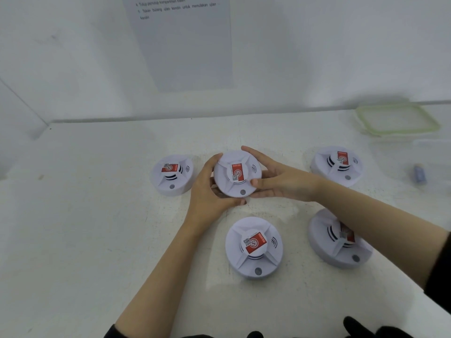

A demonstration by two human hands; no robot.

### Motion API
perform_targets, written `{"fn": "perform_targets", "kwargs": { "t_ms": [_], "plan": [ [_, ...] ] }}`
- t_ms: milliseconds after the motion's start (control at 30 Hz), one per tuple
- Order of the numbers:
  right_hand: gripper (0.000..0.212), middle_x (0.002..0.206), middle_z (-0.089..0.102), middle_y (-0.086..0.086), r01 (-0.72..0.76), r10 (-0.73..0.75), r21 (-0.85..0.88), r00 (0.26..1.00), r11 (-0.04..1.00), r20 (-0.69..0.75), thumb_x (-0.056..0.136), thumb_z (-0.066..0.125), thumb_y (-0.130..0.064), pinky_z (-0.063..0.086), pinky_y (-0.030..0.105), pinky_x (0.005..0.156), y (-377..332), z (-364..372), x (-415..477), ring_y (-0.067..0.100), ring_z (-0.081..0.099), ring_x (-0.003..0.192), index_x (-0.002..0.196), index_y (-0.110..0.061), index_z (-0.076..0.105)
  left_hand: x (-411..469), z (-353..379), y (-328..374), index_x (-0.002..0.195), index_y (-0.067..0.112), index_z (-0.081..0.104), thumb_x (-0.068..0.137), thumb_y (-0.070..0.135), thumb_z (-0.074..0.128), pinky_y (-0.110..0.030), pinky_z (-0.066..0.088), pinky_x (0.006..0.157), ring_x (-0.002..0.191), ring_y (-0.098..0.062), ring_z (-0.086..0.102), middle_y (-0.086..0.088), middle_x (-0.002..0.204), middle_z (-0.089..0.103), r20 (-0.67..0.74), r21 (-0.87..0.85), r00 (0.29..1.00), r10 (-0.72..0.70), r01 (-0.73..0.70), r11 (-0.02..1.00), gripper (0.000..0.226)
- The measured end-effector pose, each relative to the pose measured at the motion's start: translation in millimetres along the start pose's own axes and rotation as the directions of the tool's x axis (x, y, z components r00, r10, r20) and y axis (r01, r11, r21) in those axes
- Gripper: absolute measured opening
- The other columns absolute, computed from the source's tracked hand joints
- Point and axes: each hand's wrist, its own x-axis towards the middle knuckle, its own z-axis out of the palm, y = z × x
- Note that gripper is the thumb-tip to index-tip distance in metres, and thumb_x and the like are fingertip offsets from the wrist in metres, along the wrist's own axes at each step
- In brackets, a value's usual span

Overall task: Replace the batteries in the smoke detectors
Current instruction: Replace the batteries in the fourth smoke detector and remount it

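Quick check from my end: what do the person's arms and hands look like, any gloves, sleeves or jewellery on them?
Both hands are bare: no gloves on the left hand or the right hand, and no rings, watch or bracelets show. The forearms are uncovered. Dark, black-looking sleeves are pushed up, one at the left elbow, one on the right arm. The fingers look plain, with no markings visible.

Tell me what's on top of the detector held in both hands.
A red and white sticker sits on the raised centre of the held detector. Its underside and battery compartment are hidden.

Matt white plastic smoke detector [237, 173], smooth pale table [97, 191]
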Motion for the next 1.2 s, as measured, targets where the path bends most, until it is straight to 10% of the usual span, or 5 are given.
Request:
{"fn": "perform_targets", "kwargs": {
  "t_ms": [1200],
  "plan": [
    [0.073, 0.139, 0.050, 0.003, 0.021, -0.020, 0.054, 1.000, 0.998, -0.014, 0.090, 0.056, -0.004, 0.051, 0.036, 0.094, 4.3, 1.2, 1.3, 0.024, 0.055, 0.121, 0.144, -0.040, 0.025, -1.7, -11.7, 4.5, 0.141, 0.016, 0.043, 0.090, 0.000, 0.061, -0.013, 0.051, 0.078, 0.101, 0.006, 0.063, 0.004, 0.126, 0.059, 0.065, -0.068, 0.995, -0.081, 0.086, 0.994, 0.056]
  ]
}}
